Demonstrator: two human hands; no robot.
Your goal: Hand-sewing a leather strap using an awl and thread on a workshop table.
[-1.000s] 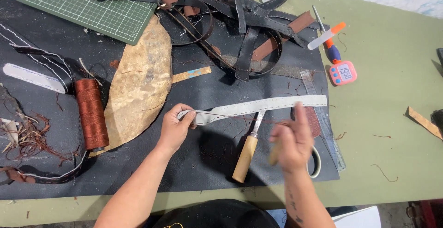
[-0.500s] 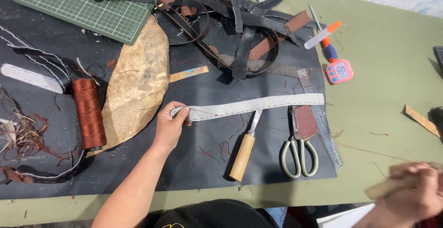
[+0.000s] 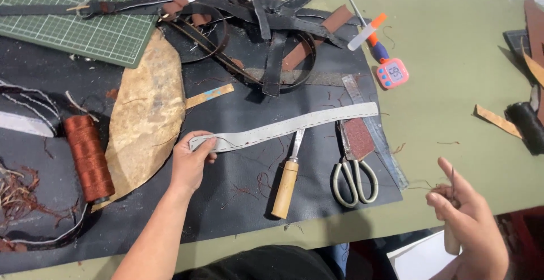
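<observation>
Fingers of my left hand point(image 3: 190, 164) pinch the grey strap point(image 3: 283, 126) by its left end, above the wooden-handled awl point(image 3: 286, 182). Right hand point(image 3: 467, 223), right of the scissors point(image 3: 354, 175), pinches a thin needle point(image 3: 452, 182).

A long pale grey strap point(image 3: 283, 126), stitched along its edge, is laid flat and slightly wavy across the black mat, its left end pinched.
</observation>
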